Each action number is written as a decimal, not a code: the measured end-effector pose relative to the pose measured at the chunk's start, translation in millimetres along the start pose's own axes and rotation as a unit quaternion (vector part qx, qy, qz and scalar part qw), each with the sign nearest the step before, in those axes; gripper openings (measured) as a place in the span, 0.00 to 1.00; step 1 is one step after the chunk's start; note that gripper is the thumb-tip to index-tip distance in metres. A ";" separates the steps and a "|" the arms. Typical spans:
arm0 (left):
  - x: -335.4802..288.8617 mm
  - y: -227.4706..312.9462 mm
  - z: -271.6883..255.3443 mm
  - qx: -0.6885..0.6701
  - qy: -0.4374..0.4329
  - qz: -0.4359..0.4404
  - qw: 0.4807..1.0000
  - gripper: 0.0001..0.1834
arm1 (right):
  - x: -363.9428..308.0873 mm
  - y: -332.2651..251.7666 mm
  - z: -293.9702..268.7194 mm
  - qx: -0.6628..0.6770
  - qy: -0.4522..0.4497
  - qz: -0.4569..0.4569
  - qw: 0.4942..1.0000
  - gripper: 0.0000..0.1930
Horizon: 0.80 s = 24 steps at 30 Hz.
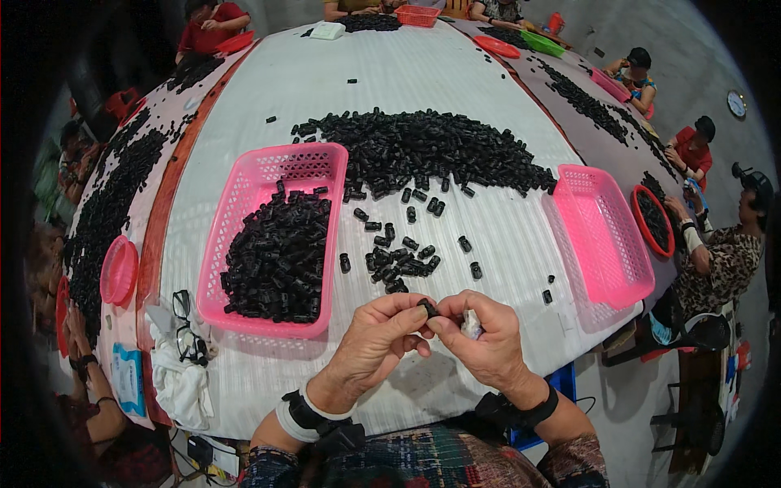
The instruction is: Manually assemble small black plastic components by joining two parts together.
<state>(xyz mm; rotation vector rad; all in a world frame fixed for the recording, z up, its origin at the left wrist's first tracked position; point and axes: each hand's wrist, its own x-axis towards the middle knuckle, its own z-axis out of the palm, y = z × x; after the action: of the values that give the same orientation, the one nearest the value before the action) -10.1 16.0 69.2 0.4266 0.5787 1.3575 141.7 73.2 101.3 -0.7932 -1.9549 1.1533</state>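
My left hand point(368, 348) and my right hand point(491, 343) meet over the table's near side. Between their fingertips is a small black cylindrical part point(426, 307), pinched from both sides. A crumpled whitish piece point(471, 325) also sticks out of my right hand by the thumb; its kind is unclear. Just beyond my fingers lie several loose black parts point(399, 264), and a long heap of the same parts point(431, 146) stretches behind them. To the left stands a pink lattice basket point(332, 268), partly filled with black parts.
A second pink basket point(598, 228) stands at right with nothing in it. Eyeglasses point(181, 305) and a white cloth point(183, 382) lie at the left edge, beside a blue-white packet point(128, 378). Co-workers sit around neighbouring tables with black heaps; a red bowl point(653, 221) is at right.
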 end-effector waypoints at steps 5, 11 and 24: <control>1.8 1.4 -2.4 -0.009 0.019 -0.031 0.999 0.11 | 2.4 -3.7 1.3 -0.062 0.031 -0.072 0.995 0.11; 2.7 -1.4 1.5 -0.025 0.023 -0.051 0.998 0.12 | 1.3 16.6 3.3 -0.161 0.059 -0.273 0.947 0.19; -3.0 -5.0 4.0 -0.037 0.002 -0.036 0.999 0.11 | -7.3 6.5 1.9 -0.267 0.079 -0.353 0.893 0.19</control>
<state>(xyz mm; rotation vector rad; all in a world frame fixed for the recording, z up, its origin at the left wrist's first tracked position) -4.0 12.4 69.8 0.3400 0.5395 1.3058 145.1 69.2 92.8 -0.3413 -2.1603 0.1120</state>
